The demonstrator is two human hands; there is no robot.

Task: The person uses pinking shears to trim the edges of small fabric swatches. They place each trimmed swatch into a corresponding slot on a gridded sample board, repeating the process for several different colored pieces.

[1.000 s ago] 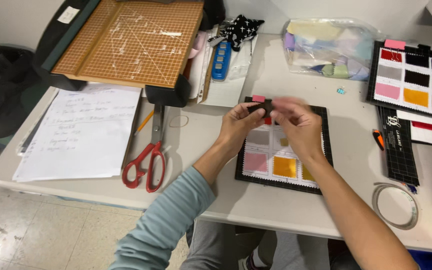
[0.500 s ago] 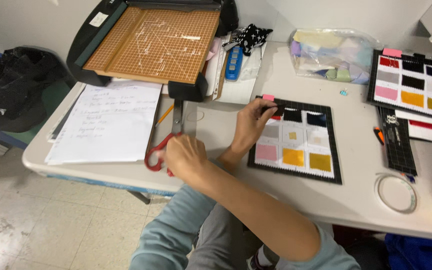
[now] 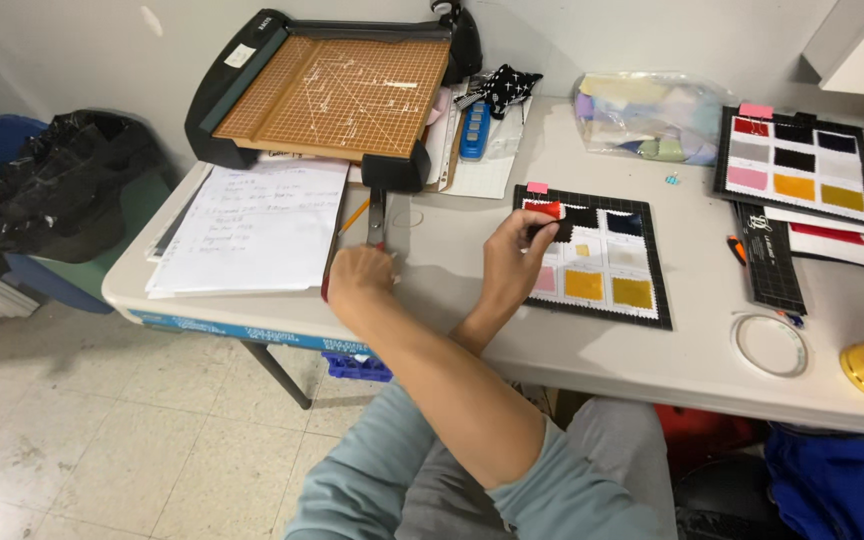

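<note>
Swatch (image 3: 544, 209) red, pinched by left hand (image 3: 514, 255) fingers.

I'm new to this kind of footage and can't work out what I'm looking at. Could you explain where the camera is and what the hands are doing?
There is only one view, from a camera worn on the person's head and looking down at a white table. No machine is involved, just two bare hands, and the arms are crossed.

The left hand pinches a small red swatch at the top of a black sample card that holds coloured fabric squares. The right hand reaches across and covers the red handles of the scissors. Its grip itself is hidden.

Also on the table are a paper cutter, a handwritten sheet, a second sample card, a bag of scraps and a tape roll.
</note>
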